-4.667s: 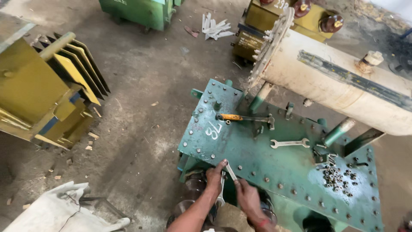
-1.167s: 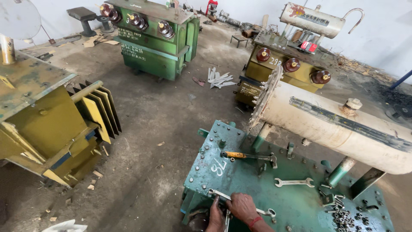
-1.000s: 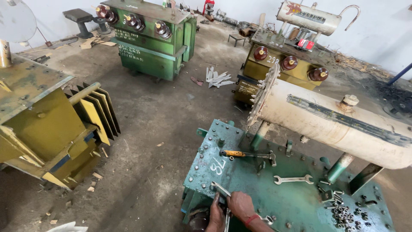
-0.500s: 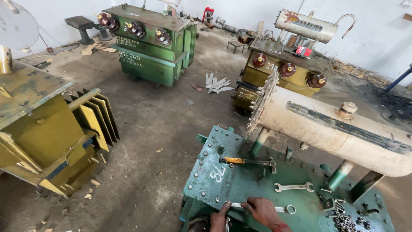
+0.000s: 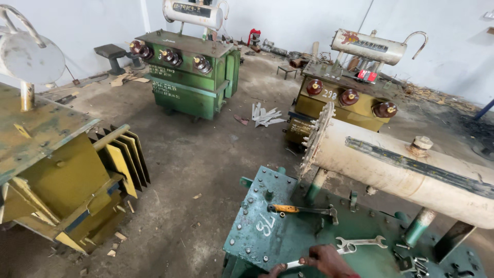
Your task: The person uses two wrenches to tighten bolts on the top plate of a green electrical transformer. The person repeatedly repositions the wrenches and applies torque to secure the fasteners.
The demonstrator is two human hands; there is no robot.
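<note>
My right hand point(image 5: 329, 260) rests at the bottom edge on a steel spanner point(image 5: 294, 264), gripping it flat against the green transformer lid point(image 5: 262, 242). The spanner's ring end point(image 5: 346, 249) sticks out past my knuckles. Only the fingertips of my left hand point(image 5: 272, 271) show, at the spanner's near end by the lid's front edge; its grip is cut off by the frame. A hammer with an orange handle point(image 5: 301, 209) lies on the lid above my hands. A second open-ended spanner point(image 5: 363, 241) lies to the right.
Loose bolts point(image 5: 411, 263) sit at the lid's right. A cream cylindrical tank point(image 5: 406, 172) on green posts overhangs the lid. A yellow finned transformer point(image 5: 62, 180) stands left, a green one point(image 5: 188, 82) behind, an ochre one point(image 5: 345, 103) back right. Metal scraps point(image 5: 265, 116) lie on the concrete floor.
The view has tilted up towards the room, so my hands have dropped to the bottom edge. The spanner went from standing at the lid's edge to lying flat under my right hand.
</note>
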